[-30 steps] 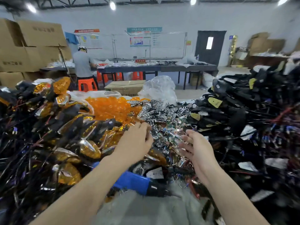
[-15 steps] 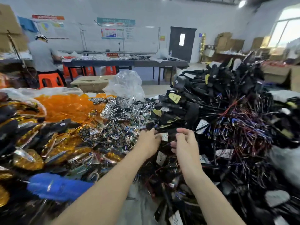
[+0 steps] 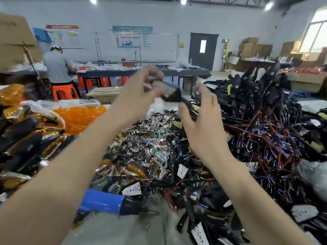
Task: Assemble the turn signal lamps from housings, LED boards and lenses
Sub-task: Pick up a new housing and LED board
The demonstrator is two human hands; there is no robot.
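My left hand (image 3: pixel 138 96) is raised above the piles and pinches a black lamp housing (image 3: pixel 172 96) by its top edge. The housing's dark stem points down to the right, toward my right hand (image 3: pixel 200 119). That hand is held up beside it with fingers loosely spread; blur hides whether they touch the stem. Below lie a heap of shiny chrome LED boards and reflectors (image 3: pixel 150 137), a bag of orange lenses (image 3: pixel 77 117) to the left, and a big pile of black housings with red and blue wires (image 3: pixel 265 124) to the right.
Finished amber lamps (image 3: pixel 26 135) are stacked at the far left. A blue-handled power screwdriver (image 3: pixel 106 202) lies near the table's front edge. A cardboard box (image 3: pixel 104 94) stands behind the piles. A person (image 3: pixel 56 68) works at a long table further back.
Both hands have risen out of the housing pile. My left hand now holds a black housing up in the air, and the camera has tilted back toward the left.
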